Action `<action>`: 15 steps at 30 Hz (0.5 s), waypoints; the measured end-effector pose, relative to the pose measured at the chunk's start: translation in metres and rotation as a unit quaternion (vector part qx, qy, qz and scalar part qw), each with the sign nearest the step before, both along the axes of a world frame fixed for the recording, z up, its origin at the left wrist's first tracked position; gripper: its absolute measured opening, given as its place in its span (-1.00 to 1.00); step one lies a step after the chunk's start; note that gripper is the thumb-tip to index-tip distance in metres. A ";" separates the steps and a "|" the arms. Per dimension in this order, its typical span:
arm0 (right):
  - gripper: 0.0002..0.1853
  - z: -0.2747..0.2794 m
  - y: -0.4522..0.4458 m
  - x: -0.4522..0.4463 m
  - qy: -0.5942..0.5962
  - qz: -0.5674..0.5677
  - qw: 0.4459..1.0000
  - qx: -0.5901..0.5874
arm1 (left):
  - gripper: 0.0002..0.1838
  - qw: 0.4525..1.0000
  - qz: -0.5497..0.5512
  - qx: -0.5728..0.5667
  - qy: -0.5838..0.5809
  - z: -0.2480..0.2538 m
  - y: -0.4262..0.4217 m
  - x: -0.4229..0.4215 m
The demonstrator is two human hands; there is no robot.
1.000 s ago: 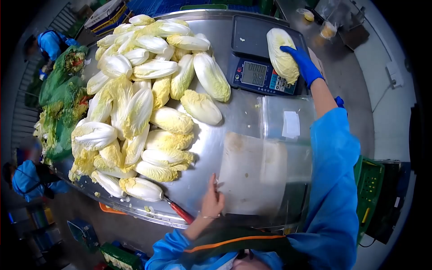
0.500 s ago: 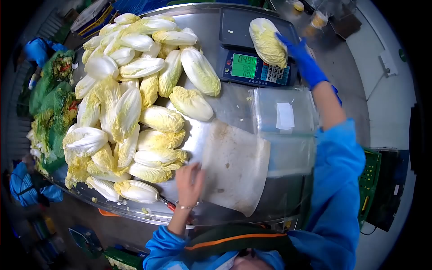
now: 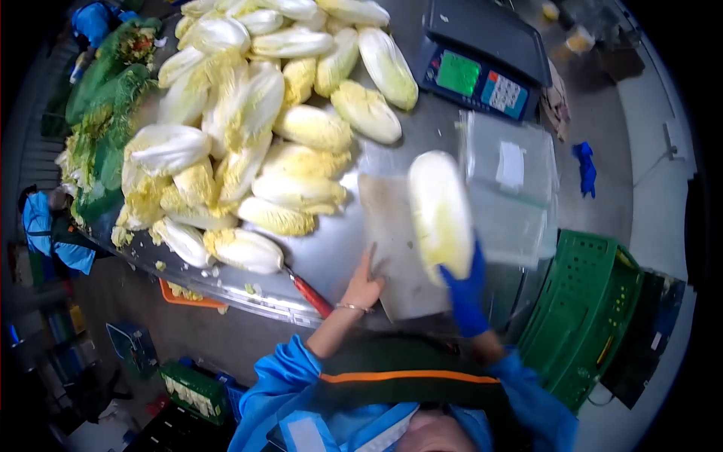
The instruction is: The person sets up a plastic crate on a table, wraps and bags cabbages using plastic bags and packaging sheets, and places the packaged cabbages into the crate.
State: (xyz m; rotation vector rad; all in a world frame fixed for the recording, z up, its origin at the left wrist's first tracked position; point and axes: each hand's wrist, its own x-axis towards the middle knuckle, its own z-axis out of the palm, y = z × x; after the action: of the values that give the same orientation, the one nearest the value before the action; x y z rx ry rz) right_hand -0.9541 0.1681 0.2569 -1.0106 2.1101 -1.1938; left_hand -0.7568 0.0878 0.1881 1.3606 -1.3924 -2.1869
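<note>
In the head view, the long white-and-yellow napa cabbage (image 3: pixel 440 215) has come off the scale at the top and now sits lower in the frame, right of centre, above a flat, cloudy plastic sheet (image 3: pixel 380 218). My right hand, in a blue glove (image 3: pixel 468 297), grips it by its leafy lower end. My bare left hand (image 3: pixel 364 286) is open and holds nothing, fingers spread at the sheet's left edge; I can't tell whether they touch it.

With the grip so far down, I judge the heavy white end could swing or slip, since soft outer leaves may tear or slide in the glove. The loose sheet could skid or crease if the cabbage drags on it. The red-handled tool (image 3: pixel 309 295) lies just beside my left forearm, so a sleeve might knock it off the edge.

Everything lies on a shiny metal table (image 3: pixel 373 162): a heap of cabbages (image 3: pixel 248 105) at upper left, a dark scale with a lit green display (image 3: pixel 482 38) at upper right, its digits unreadable to me, and clear plastic bags (image 3: pixel 508 218) below. A green perforated crate (image 3: pixel 576 301) stands at right, an orange crate (image 3: pixel 188 294) at lower left; a co-worker in blue (image 3: pixel 45 226) is at far left.
</note>
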 end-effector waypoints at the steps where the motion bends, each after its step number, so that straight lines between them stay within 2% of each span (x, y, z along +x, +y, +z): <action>1: -0.08 -0.025 0.020 0.033 0.012 -0.013 1.000 -0.023 | -0.13 1.000 -0.004 0.011 -0.001 0.001 0.005 0.000; 2: -0.06 -0.031 0.031 0.057 -0.034 -0.022 0.999 -0.004 | -0.13 0.999 -0.025 -0.026 -0.018 -0.002 0.008 0.000; 4: -0.04 -0.049 0.049 0.079 -0.018 -0.008 1.000 -0.020 | -0.13 0.987 -0.058 -0.142 -0.049 -0.002 0.017 0.002; 6: -0.03 -0.023 0.060 0.051 0.142 0.092 0.985 0.032 | -0.13 0.950 -0.083 -0.291 -0.077 0.005 0.028 -0.001; 7: -0.06 -0.009 0.052 0.027 0.190 0.073 0.979 -0.011 | -0.15 0.944 -0.067 -0.307 -0.096 0.012 0.032 -0.002; 9: -0.10 -0.003 0.040 -0.020 0.360 0.029 0.931 0.060 | -0.17 0.972 -0.044 -0.230 -0.006 0.022 0.030 0.001; 10: -0.13 -0.021 0.035 -0.046 0.218 0.025 0.966 0.133 | -0.17 0.981 -0.035 -0.188 0.040 0.022 0.027 0.001; 11: -0.17 -0.043 0.030 -0.070 0.072 0.018 0.977 0.200 | -0.21 0.990 -0.012 -0.128 0.055 -0.006 0.024 0.003; 12: -0.25 -0.059 0.022 -0.085 -0.112 0.047 0.956 0.268 | -0.25 0.995 0.014 -0.068 0.068 -0.033 0.023 0.005; 14: -0.33 -0.065 0.011 -0.077 -0.163 0.092 0.961 0.202 | -0.29 0.968 0.132 0.191 0.094 -0.008 0.007 0.002; 15: -0.33 -0.061 0.007 -0.066 -0.209 0.095 0.955 0.187 | -0.29 0.970 0.134 0.181 0.086 0.002 0.001 -0.008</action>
State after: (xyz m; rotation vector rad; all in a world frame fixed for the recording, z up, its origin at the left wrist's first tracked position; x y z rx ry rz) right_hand -1.0201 0.1755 0.1958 -0.6961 1.7655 -0.7883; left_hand -0.7645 0.0886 0.1900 1.3345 -0.7223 -2.3768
